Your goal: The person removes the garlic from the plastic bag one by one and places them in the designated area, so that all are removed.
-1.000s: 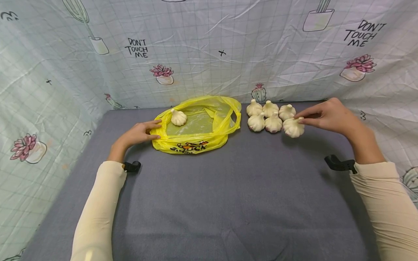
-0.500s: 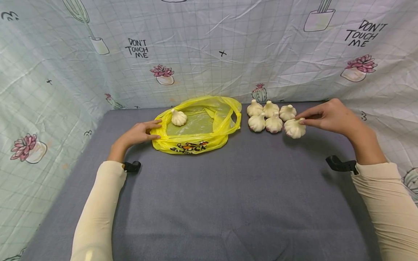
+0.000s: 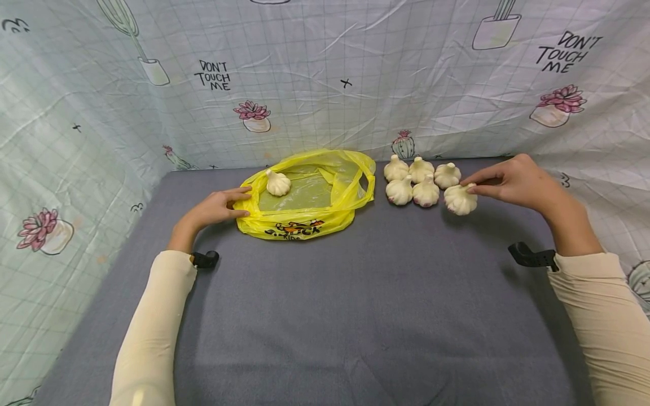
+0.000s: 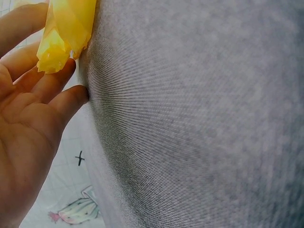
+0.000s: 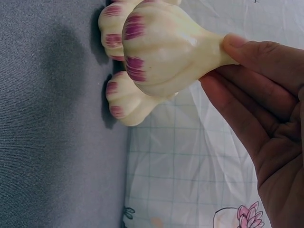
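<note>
At the right end of a group of garlic bulbs, my right hand [image 3: 523, 180] pinches a white garlic bulb [image 3: 460, 200] by its stem, thumb against fingertips. In the right wrist view that held bulb [image 5: 166, 47] shows purple streaks at its base and hangs above the cloth, its shadow apart from it. My left hand [image 3: 210, 208] rests at the left end of a yellow plastic bag [image 3: 299, 225], fingers and thumb spread along its edge. Yellow film [image 4: 66, 33] lies against these fingers in the left wrist view. One garlic bulb [image 3: 278, 183] lies inside the bag's open mouth.
Several garlic bulbs [image 3: 425, 192] stand in two rows right of the bag, near the table's back edge. A grey cloth [image 3: 325, 304] covers the table. A printed white curtain [image 3: 304, 73] hangs behind and along the left side.
My right hand has shifted slightly to the right with the garlic bulb, farther from the grouped ones. The left hand and the bag stay in place.
</note>
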A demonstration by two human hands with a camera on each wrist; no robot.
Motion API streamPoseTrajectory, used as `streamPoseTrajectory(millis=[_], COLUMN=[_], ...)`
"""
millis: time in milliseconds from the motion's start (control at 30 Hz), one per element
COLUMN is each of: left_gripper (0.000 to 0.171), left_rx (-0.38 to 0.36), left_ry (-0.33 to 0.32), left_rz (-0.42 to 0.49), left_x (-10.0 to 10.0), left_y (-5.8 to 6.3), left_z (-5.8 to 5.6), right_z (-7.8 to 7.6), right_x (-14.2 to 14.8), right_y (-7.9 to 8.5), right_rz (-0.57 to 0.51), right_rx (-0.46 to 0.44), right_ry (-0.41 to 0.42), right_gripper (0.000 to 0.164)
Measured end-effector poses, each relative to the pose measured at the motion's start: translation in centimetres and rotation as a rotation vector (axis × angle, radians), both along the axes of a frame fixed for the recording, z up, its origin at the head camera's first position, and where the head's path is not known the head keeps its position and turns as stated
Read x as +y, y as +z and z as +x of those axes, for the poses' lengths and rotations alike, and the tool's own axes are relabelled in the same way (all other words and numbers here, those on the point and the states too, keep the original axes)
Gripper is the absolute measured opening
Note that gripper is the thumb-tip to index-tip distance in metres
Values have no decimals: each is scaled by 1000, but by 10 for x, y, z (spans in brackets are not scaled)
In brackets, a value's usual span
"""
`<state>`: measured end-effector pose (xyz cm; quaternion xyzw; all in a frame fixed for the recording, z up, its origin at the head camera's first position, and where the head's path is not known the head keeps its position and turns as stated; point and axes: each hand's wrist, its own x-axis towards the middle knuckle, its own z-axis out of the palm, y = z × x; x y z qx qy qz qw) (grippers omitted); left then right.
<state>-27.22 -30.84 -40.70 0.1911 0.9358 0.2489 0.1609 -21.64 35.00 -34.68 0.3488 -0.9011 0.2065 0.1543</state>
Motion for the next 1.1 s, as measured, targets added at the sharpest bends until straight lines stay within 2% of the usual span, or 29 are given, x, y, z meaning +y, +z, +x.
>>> streamPoseTrajectory(millis=[233,500,933,1100], left_gripper=[63,62,63,63], left_rx=[2,-2,3,4], left_ry=[-4,-2,-10,-13], left_rz=[-3,0,-25,-35], left_x=[0,1,1,2], left_y=[1,1,3,5], left_z=[0,0,-3,-3], right_z=[0,-4,-11,-13], right_x=[1,6,8,8], right_y=[-1,-6,-15,-19], right_rz=[8,31,53,45], right_rx=[-25,-63,-43,-60], right_ry=[-5,-48,-55,-78], right_gripper=[21,20,20,19])
